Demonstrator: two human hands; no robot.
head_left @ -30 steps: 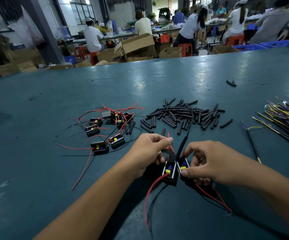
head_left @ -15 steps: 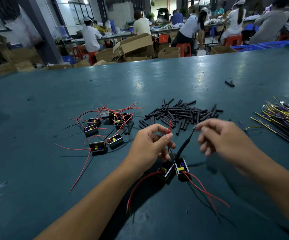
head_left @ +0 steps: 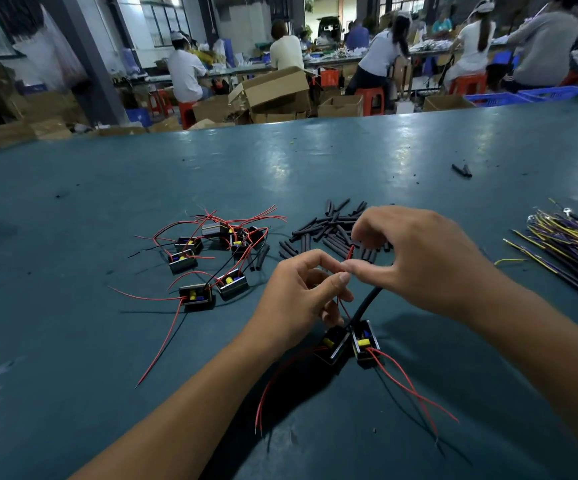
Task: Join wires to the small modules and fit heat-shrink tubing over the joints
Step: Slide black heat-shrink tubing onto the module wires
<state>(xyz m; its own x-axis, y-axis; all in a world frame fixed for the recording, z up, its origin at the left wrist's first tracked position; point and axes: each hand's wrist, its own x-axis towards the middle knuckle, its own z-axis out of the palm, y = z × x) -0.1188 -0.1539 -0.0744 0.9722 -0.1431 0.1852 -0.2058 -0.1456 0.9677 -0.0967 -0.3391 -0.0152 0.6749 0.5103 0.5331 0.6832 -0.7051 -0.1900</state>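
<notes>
Left hand [head_left: 298, 296] and right hand [head_left: 415, 258] meet fingertip to fingertip, both pinching a thin red wire [head_left: 350, 251]. Two small modules [head_left: 349, 344] sit just below the hands, black tube pieces [head_left: 325, 230] lie just past them.

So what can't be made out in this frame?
- Head view: whether the right hand holds a tube; its fingers cover part of the tube pile.
- Where the red wire tip ends, hidden between fingertips of both hands; left hand pinches it.
- Module markings: too small.
</notes>
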